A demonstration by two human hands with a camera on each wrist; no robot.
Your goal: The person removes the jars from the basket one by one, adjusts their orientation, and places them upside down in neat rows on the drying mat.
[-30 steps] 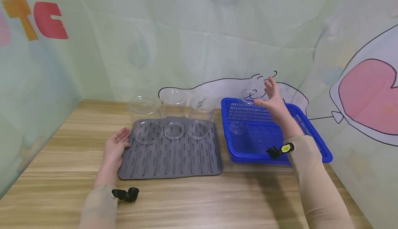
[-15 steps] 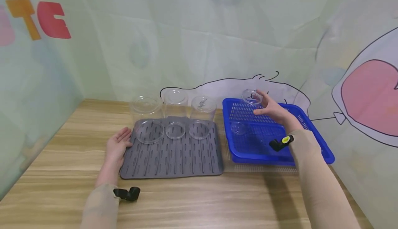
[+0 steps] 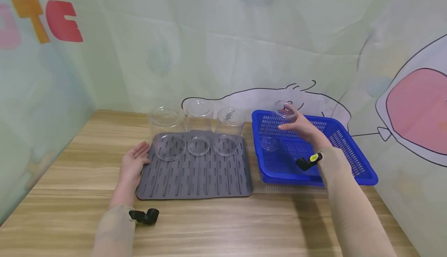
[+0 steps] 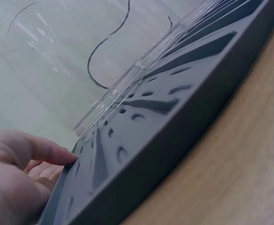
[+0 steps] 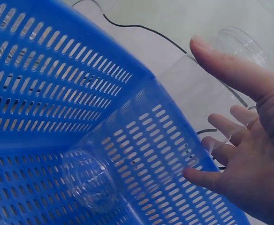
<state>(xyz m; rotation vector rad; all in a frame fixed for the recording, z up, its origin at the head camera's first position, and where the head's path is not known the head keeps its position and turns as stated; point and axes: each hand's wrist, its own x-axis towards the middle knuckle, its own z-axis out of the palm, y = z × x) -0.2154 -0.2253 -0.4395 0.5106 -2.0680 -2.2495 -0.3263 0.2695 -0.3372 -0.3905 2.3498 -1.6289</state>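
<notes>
My left hand point(image 3: 132, 163) rests at the left edge of a grey ridged drying mat point(image 3: 195, 179), its thumb touching the mat and its fingers straight. Three clear plastic cups stand along the back half of the mat: a wide cup point(image 3: 167, 118) on the left, a narrower one point(image 3: 200, 109) in the middle and another cup point(image 3: 230, 117) on the right. A further clear cup point(image 3: 281, 111) stands in the left part of a blue basket point(image 3: 279, 177). Around its upper part is my right hand point(image 3: 303, 128), thumb and fingers spread; in the right wrist view no firm grip shows.
The basket has slotted walls and stands on the wooden table point(image 3: 223, 226), right of the mat. A printed cloth backdrop point(image 3: 216, 63) rises close behind the mat and basket, with cloth at both sides too.
My right hand has come down and leftward from above the basket, and its fingers now lie around the cup there. The cups and my left hand have stayed in place.
</notes>
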